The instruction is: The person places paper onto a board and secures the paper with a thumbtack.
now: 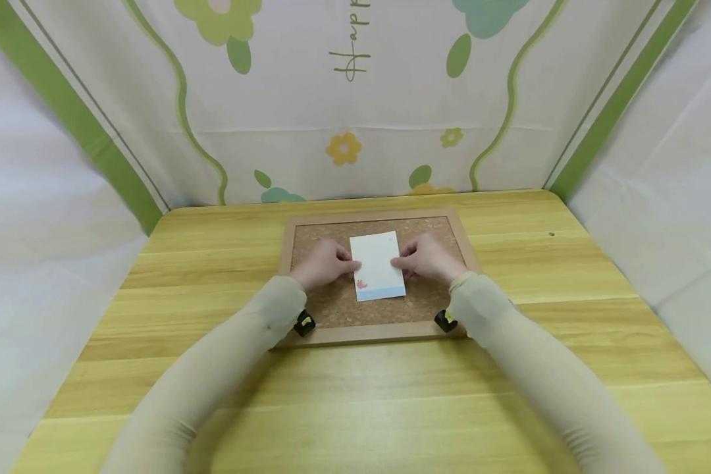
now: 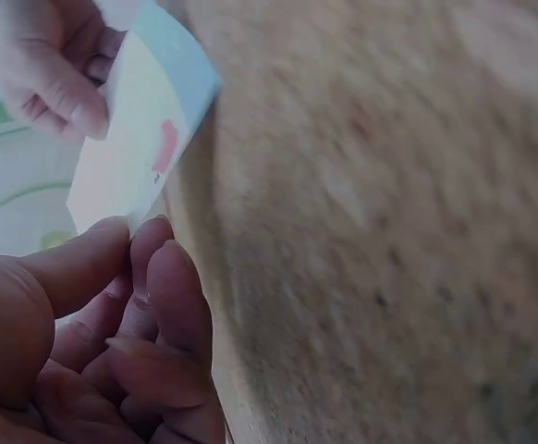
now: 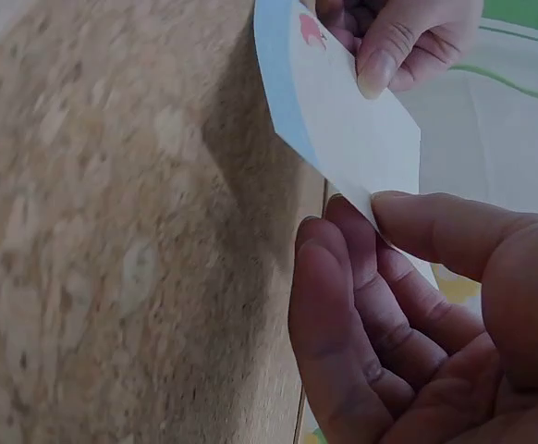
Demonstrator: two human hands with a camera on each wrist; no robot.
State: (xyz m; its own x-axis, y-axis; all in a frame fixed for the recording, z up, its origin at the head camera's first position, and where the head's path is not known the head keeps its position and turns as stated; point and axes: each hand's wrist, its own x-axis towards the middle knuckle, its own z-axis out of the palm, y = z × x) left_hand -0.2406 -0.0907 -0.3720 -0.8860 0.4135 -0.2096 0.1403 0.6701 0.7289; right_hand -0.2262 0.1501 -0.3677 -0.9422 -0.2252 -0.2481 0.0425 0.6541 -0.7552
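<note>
A small white sheet of note paper (image 1: 379, 263) with a light blue band along its near edge and a red print in one corner is held over a cork board (image 1: 349, 315). My left hand (image 1: 326, 262) pinches its left edge between thumb and fingertips. On the opposite edge, my right hand (image 1: 425, 258) pinches it the same way, thumb on top and fingers underneath. In the right wrist view the paper (image 3: 352, 129) stands off the cork, casting a shadow on it. The left wrist view shows the printed side of the paper (image 2: 144, 129) between both hands.
The cork board has a light wooden frame (image 1: 367, 333) and lies on a wood-grain table (image 1: 355, 401) near its far edge. Behind the table hangs a white cloth (image 1: 391, 99) with flower prints. Pale cloth also hangs on both sides.
</note>
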